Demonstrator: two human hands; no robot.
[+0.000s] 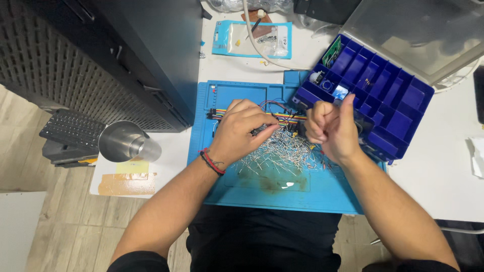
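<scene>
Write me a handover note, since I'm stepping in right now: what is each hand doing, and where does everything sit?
Left hand: fingers curled down on the jumper wires, over the blue mat.
Right hand: loosely closed, thumb up, above the pile of small metal parts; what it holds is hidden.
Blue compartment box: open, at the mat's right edge.
Metal cup: left of the mat.
Done: parts spread out.
Left: pile unsorted.

Bright blue work mat (pixel 237 191), brownish stain near its front edge. On the mat, silver pins (pixel 282 153) and rainbow-striped wires (pixel 285 117). Right of the mat, a deep blue organizer box (pixel 398 126); left, a shiny steel cup (pixel 123 142). Red-and-black wristband (pixel 212 162).
</scene>
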